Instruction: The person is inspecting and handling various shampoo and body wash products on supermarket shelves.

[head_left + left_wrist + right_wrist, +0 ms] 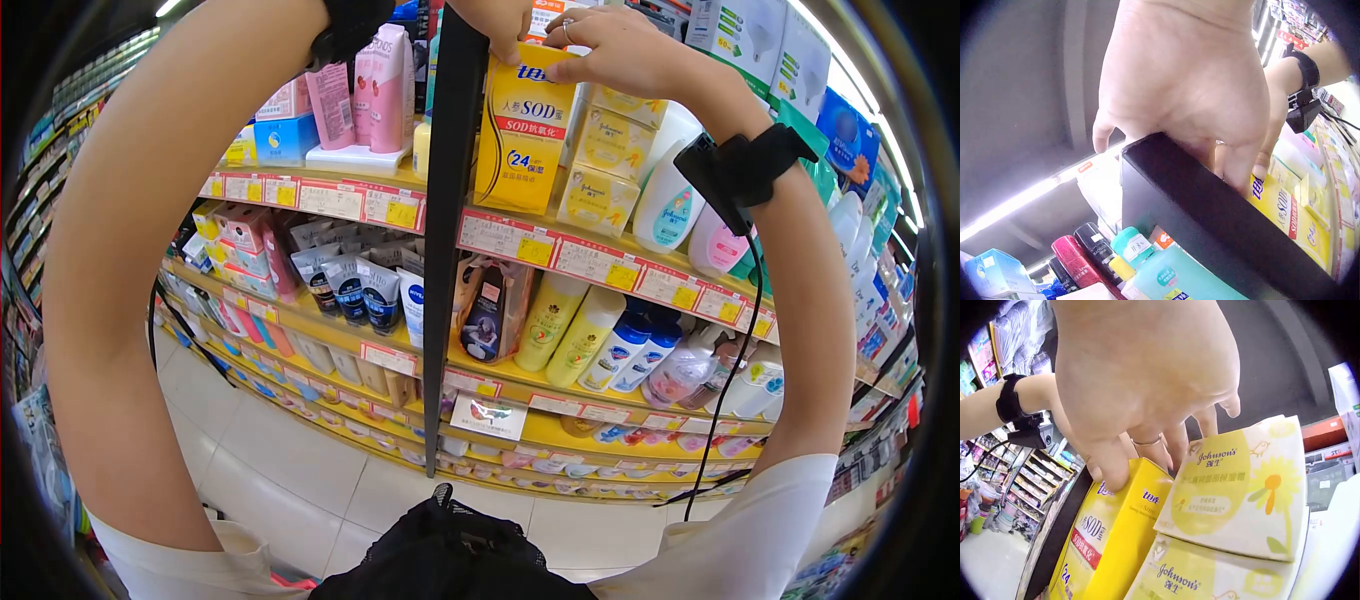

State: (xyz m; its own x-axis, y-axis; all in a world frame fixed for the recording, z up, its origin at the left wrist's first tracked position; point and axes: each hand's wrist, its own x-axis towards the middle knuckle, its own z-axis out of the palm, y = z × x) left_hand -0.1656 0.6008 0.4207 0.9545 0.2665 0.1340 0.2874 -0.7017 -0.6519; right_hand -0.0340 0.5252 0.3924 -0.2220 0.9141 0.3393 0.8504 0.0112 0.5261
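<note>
The yellow SOD box stands upright at the upper shelf's left end, beside the black post. My right hand holds its top, thumb on the front face and fingers reaching over behind. From across the post, my left hand grips the top left edge; the thumb touches the front, and its other fingertips are partly hidden. In the left wrist view the left hand arches over the post. The right wrist view shows the right hand between the yellow box and a Johnson's box.
Johnson's boxes and bottles stand right of the SOD box. Pink tubes are left of the post. Lower shelves hold yellow bottles and dark-labelled tubes. Price labels line the shelf edge. A cable hangs from the right wrist.
</note>
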